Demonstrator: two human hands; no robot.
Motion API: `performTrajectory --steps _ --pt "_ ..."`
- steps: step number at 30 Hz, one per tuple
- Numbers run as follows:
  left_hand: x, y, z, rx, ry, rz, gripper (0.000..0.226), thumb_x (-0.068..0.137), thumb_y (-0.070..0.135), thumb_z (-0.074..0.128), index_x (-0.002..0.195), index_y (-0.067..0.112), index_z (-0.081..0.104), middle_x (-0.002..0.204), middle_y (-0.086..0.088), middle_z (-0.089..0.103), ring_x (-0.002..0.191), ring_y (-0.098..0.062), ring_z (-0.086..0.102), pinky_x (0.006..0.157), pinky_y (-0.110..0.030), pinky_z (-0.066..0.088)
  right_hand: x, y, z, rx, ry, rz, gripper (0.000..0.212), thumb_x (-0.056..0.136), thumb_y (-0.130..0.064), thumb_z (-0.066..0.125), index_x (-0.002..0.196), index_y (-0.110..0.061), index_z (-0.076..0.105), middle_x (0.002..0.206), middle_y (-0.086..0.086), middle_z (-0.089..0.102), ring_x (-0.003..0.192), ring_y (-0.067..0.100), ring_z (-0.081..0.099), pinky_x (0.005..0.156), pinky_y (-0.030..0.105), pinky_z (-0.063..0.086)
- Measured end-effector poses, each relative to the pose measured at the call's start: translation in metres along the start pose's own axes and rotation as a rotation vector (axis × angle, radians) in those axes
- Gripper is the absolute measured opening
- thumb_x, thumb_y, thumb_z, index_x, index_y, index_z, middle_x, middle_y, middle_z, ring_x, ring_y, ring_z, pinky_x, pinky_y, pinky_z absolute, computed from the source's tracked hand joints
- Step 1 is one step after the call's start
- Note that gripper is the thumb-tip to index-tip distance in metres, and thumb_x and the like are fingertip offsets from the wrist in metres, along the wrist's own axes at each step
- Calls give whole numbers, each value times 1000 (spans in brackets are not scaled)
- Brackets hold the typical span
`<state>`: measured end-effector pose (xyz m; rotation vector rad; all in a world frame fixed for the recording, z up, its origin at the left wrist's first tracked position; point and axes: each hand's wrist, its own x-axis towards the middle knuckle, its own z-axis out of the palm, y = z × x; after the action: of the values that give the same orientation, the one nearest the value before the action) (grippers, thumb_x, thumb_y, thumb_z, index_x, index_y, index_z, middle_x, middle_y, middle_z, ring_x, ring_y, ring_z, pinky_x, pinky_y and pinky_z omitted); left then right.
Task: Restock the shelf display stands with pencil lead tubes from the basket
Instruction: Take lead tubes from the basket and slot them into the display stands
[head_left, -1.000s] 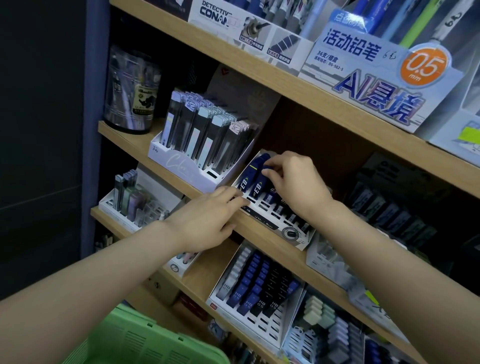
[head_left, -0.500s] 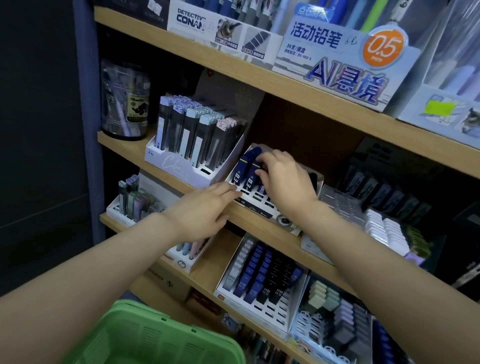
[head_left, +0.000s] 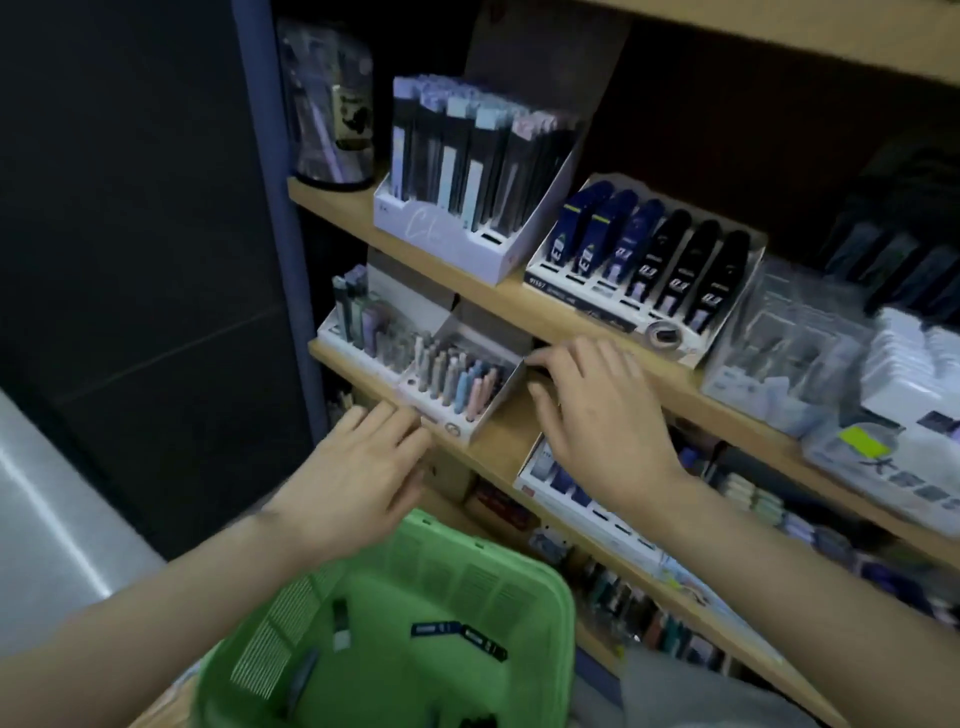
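Observation:
A green plastic basket (head_left: 524, 587) sits low in front of me with several pencil lead tubes (head_left: 435, 629) lying on its bottom. On the middle shelf a white display stand (head_left: 592, 299) holds blue and black lead tubes (head_left: 631, 241) in a row. My left hand (head_left: 358, 467) hovers above the basket's far rim with fingers straight, holding nothing. My right hand (head_left: 597, 410) is spread with relaxed fingers in front of the shelf edge below that stand, and it is empty too.
A taller white stand (head_left: 436, 228) of dark lead packs stands left of the blue-and-black one. Below it sits a stand of pastel tubes (head_left: 457, 379). Clear boxes (head_left: 779, 358) fill the right of the shelf. A dark jar (head_left: 332, 104) is at the far left.
Both hands have drawn back and down from the blue-and-black stand toward the basket. My view has tipped downward, so the basket's inside and its tubes now show.

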<state>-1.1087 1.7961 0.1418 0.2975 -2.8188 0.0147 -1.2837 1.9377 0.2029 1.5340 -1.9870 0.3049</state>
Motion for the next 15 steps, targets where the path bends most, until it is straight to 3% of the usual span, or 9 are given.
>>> performTrajectory --steps 2,5,9,12,13,15 --pt "-30 -9 25 -33 -69 -93 26 83 34 39 94 20 57 89 3 52 81 -18 49 71 -29 29 -28 -18 25 46 -73 -32 12 89 -22 54 96 -14 58 87 2 57 80 23 55 67 34 47" --pt "-69 -28 65 -118 -143 -289 36 84 37 38 104 18 61 95 2 55 85 -22 55 73 -30 34 -78 -44 74 154 -290 -5 21 78 -24 72 96 -16 63 87 -2 59 79 17 59 67 31 54" --pt "-110 -57 121 -292 -223 -572 50 87 41 35 119 10 57 108 -10 58 96 -32 58 80 -42 47 -135 -83 146 343 -615 88 38 64 -25 84 98 -18 67 90 -4 62 80 13 65 66 25 57" --pt "-132 -72 152 -417 -271 -774 49 98 37 41 137 7 44 133 -14 50 120 -35 48 101 -41 36 -159 -115 196 482 -910 167 36 91 -19 59 126 -11 52 120 2 53 105 17 58 85 24 49" --pt "-139 -76 160 -455 -294 -823 50 98 35 39 140 8 41 137 -14 47 125 -34 46 104 -39 33 -167 -126 213 524 -985 191 37 97 -17 48 134 -11 44 128 3 47 110 17 53 88 22 46" --pt "-150 -80 176 -504 -333 -857 56 97 44 31 142 13 39 139 -12 48 127 -31 45 106 -36 32 -177 -147 247 602 -1075 257 40 99 -13 44 138 -12 38 134 5 43 111 18 52 89 20 44"
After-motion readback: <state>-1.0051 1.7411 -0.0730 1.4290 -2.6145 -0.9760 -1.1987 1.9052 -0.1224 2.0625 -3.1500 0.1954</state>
